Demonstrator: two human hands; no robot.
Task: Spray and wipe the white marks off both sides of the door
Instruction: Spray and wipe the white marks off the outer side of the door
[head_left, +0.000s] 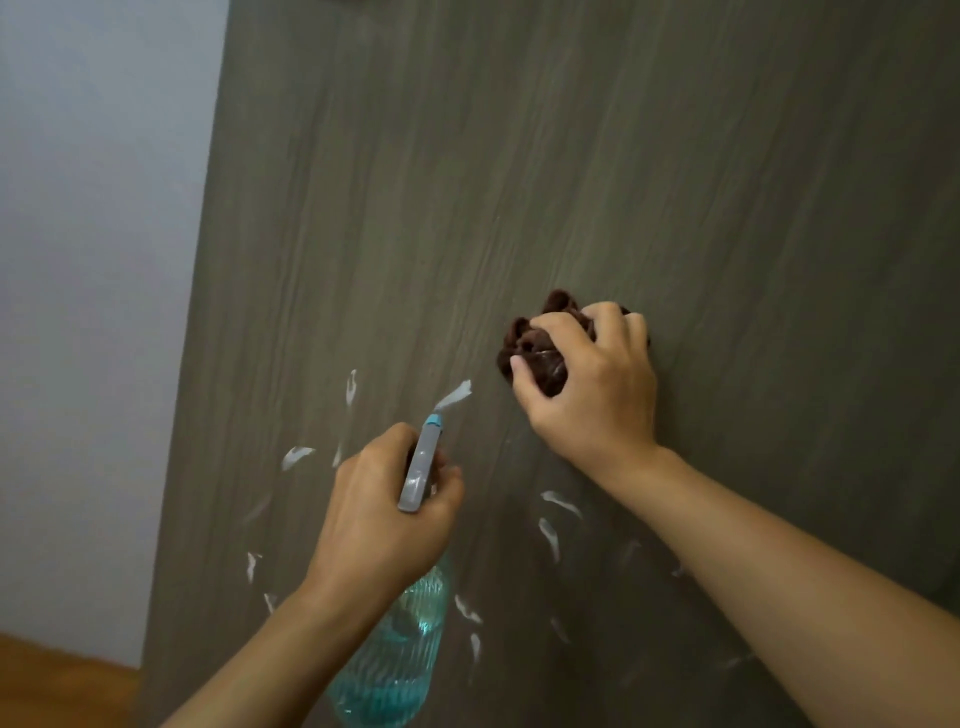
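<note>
Grey-brown wood-grain door filling most of the view, leaning back toward 12 o'clock. Left hand at about 7 o'clock from centre, fingers curled round the neck of a spray bottle, index finger hooked in front at the trigger. Grey spray head with light-blue nozzle tip aimed up toward 1 o'clock, just short of a white mark on the door. Clear bottle body with blue-green liquid hanging below the wrist toward 6 o'clock. Right hand at about 3 o'clock from the left hand, well apart from it, clenched on a bunched dark brown cloth and pressing it flat against the door. Cloth bulging out past fingers and thumb toward 10 o'clock. More white marks scattered over the lower door, ringed around the left hand from 9 o'clock through 12 to 4 o'clock, several passing under the right forearm. Pale wall at 9 o'clock beside the door edge. Strip of wooden floor in the corner at 8 o'clock.
</note>
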